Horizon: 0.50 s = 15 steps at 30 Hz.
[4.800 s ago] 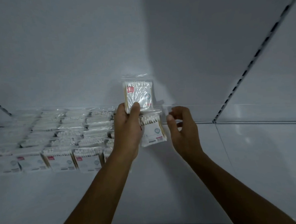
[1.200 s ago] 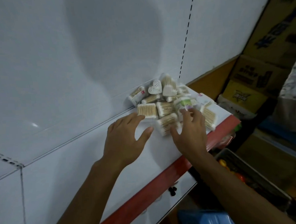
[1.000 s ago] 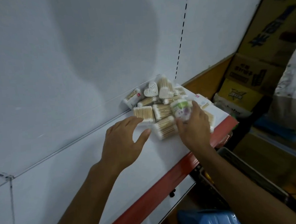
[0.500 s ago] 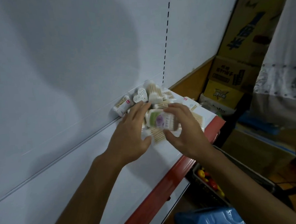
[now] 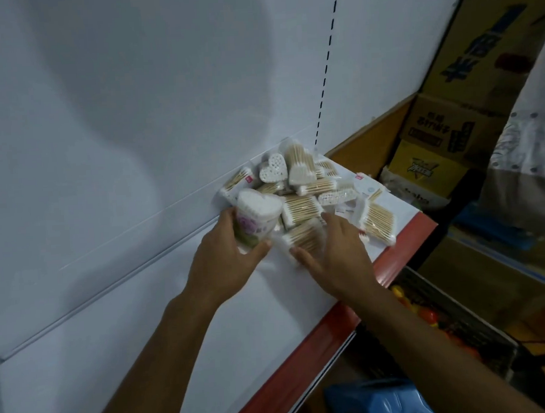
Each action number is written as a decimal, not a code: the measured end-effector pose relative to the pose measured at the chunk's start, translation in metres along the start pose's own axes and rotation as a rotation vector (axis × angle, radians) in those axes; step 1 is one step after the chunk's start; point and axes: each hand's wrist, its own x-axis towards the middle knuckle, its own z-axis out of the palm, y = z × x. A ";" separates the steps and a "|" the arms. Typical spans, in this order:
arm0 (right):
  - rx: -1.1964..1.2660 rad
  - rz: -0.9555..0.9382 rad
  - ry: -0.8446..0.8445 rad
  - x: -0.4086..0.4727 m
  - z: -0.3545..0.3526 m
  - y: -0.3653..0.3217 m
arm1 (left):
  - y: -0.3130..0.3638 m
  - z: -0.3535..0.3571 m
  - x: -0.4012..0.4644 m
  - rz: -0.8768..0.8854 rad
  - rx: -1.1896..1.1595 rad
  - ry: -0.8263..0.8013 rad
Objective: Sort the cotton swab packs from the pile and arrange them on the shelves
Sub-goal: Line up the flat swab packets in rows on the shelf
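A pile of cotton swab packs [image 5: 308, 185] lies at the right end of a white shelf [image 5: 233, 328], against the back wall. My left hand [image 5: 226, 256] grips a heart-shaped tub of swabs with a floral label [image 5: 254, 216] at the pile's left edge. My right hand [image 5: 333, 250] reaches into the pile, its fingers and thumb curled round a clear pack of wooden-stick swabs [image 5: 304, 239]. Other heart-shaped tubs [image 5: 273, 167] stand at the back of the pile.
The shelf has a red front edge [image 5: 305, 375]. Cardboard boxes [image 5: 437, 131] are stacked to the right beyond it. Below lie a dark crate with orange items [image 5: 435, 321] and a blue plastic object [image 5: 379, 403]. A patterned cloth [image 5: 527, 148] hangs at far right.
The floral heart-shaped tub passed from my right hand to my left hand and moved left. My right hand went back into the pile and took hold of a wooden-stick pack.
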 end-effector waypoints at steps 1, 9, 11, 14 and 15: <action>-0.037 0.012 -0.014 0.000 0.006 -0.002 | -0.001 -0.001 -0.001 -0.009 -0.007 0.021; -0.068 -0.032 0.033 -0.001 0.021 -0.017 | -0.010 -0.014 -0.012 -0.073 -0.102 0.120; 0.139 -0.081 -0.019 -0.008 0.013 -0.029 | -0.009 -0.018 -0.014 -0.096 -0.185 0.160; 0.557 0.013 -0.256 -0.017 0.008 -0.053 | -0.007 -0.028 -0.019 -0.120 -0.344 0.216; 0.779 0.114 -0.309 -0.019 0.010 -0.062 | -0.008 -0.033 -0.022 -0.141 -0.396 0.235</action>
